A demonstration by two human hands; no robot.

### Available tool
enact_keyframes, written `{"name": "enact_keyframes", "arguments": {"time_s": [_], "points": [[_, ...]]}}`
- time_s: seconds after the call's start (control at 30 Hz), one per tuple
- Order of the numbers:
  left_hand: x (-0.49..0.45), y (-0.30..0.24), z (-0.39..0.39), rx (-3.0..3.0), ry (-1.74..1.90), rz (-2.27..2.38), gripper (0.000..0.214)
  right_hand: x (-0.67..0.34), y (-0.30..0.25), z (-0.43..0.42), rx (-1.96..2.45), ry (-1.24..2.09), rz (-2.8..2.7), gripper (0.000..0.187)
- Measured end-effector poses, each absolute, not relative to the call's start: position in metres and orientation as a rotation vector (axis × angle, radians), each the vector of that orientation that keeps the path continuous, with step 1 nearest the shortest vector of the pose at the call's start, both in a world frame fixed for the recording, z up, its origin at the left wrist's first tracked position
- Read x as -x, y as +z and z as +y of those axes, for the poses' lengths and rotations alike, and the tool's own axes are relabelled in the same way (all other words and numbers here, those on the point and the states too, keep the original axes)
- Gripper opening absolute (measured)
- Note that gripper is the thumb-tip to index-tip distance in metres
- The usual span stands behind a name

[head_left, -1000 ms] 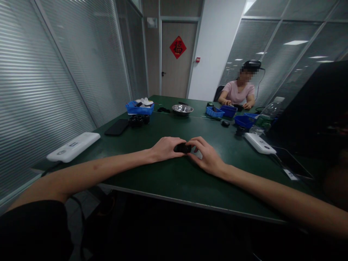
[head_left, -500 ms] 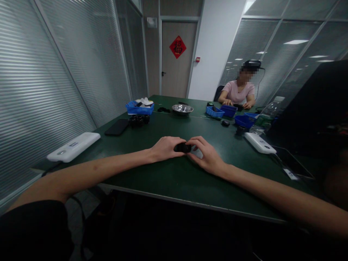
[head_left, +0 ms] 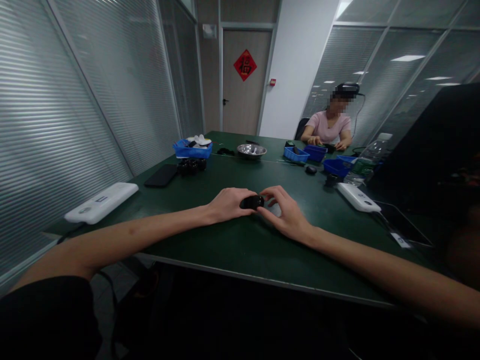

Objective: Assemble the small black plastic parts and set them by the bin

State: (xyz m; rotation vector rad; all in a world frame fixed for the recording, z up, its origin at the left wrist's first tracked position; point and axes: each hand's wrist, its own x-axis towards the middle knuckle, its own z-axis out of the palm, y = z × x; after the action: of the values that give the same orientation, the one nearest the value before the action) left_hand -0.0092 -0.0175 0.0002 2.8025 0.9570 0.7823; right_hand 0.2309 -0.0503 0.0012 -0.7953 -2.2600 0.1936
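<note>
My left hand (head_left: pixel 231 204) rests on the green table, its thumb and fingers closed around a small black cylindrical part (head_left: pixel 255 202). The part lies on its side, and its right end sticks out of the grip. Close by on the right is my right hand (head_left: pixel 283 212), with thumb and index finger parted around that end. Whether a fingertip still touches the part I cannot tell. Something pale, too blurred to name, shows under the right palm.
Black cylindrical parts (head_left: pixel 192 166), a black phone (head_left: pixel 161 175) and a white power bank (head_left: pixel 102 202) are at left. Behind stand a blue basket (head_left: pixel 193 150) and metal bowl (head_left: pixel 251 151). Blue bins (head_left: pixel 335 168), a bottle (head_left: pixel 362 167) and another white device (head_left: pixel 358 198) are right. A co-worker (head_left: pixel 330 127) sits across.
The fingers of my right hand have loosened and spread slightly from the end of the black part, so more of it shows. My left hand has stayed in place.
</note>
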Motion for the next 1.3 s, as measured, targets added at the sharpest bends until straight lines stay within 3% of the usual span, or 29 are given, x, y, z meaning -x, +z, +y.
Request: {"name": "enact_keyframes", "arguments": {"time_s": [0.57,0.83,1.0,1.3], "points": [[0.0094,-0.0007,-0.0177,-2.814,0.774,0.955,0.043,-0.2330,0.0004,-0.0472,0.823,0.263,-2.270,0.021],[0.0091,0.0001,-0.0180,-2.809,0.781,0.946,0.046,-0.2320,0.0024,-0.0496,0.736,0.255,-2.271,0.028],[0.0085,0.0016,-0.0196,-2.810,0.765,0.975,0.044,-0.2327,-0.0006,-0.0472,0.822,0.239,-2.259,0.021],[0.0088,0.0007,-0.0182,-2.806,0.777,0.970,0.046,-0.2312,0.0015,-0.0488,0.788,0.194,-2.234,0.027]]}}
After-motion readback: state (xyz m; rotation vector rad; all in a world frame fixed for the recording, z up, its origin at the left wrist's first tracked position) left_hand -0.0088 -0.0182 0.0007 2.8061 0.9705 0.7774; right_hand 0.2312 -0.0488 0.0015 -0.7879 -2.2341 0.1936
